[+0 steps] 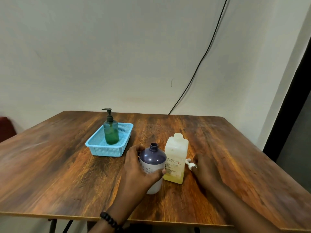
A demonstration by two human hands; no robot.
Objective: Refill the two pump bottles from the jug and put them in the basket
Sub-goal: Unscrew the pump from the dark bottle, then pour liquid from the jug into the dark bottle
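Observation:
A purple-and-white bottle [152,159] with an open neck stands near the table's middle, and my left hand [137,169] grips its body. Just right of it stands the translucent jug [176,158], capped, with yellow liquid low inside. To the right of the jug, my right hand [202,166] holds the white pump head [189,163] against the table. The green pump bottle [111,132], pump fitted, stands upright in the blue basket [101,148] farther back on the left.
The wooden table [67,165] fills the view, its front edge near me. A black cable [202,61] runs down the wall behind. A dark door frame [289,101] is at the right, and something red [6,130] sits at the far left.

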